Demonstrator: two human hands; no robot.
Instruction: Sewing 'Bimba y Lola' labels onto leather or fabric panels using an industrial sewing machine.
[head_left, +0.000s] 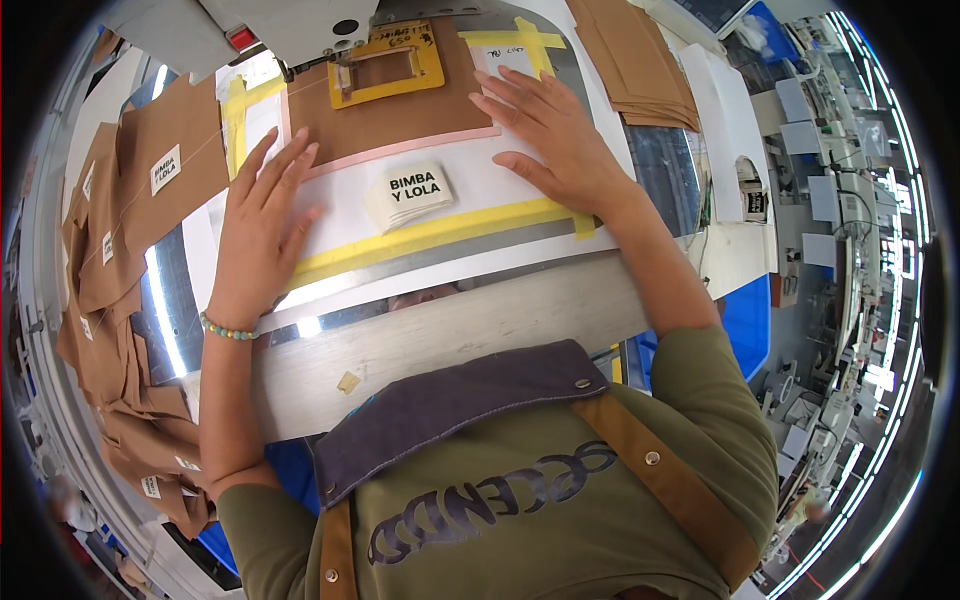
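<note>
The brown panel (400, 128) lies between the hands. The left hand (265, 205), fingers extended and grasping nothing, reaches its near left corner; the right hand (550, 140), likewise spread and holding nothing, has fingertips at its right edge. A yellow frame (385, 95) sits on the panel; a label stack (412, 195) lies just on its near side.

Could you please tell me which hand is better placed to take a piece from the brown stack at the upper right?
Probably the right hand: it is open, grasps nothing and is closer to the stack of brown pieces. The left hand is at the opposite side of the brown panel.
</note>
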